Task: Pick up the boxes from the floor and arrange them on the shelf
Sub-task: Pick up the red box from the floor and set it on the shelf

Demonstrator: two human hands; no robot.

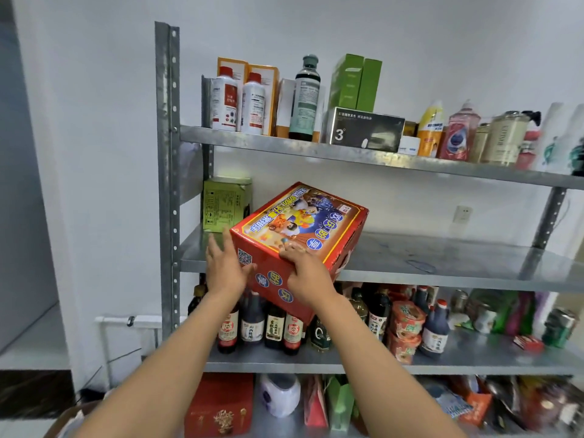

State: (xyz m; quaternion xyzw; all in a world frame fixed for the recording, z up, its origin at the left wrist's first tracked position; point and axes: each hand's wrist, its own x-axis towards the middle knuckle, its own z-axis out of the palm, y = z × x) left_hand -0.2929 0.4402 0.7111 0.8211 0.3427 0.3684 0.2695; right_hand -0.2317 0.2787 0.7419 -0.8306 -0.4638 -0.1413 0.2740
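Both hands hold the red printed box (300, 235) tilted over the middle shelf's front edge (442, 276), skewed rightward; left hand (226, 267) flat against its side, right hand (308, 273) gripping the near top edge

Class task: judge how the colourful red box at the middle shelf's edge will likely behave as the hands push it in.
The red box probably stays stiff: its printed faces look flat and uncrushed. It sits tilted, partly overhanging the middle shelf, so it might tip back if released. The bare metal suggests it slides easily.
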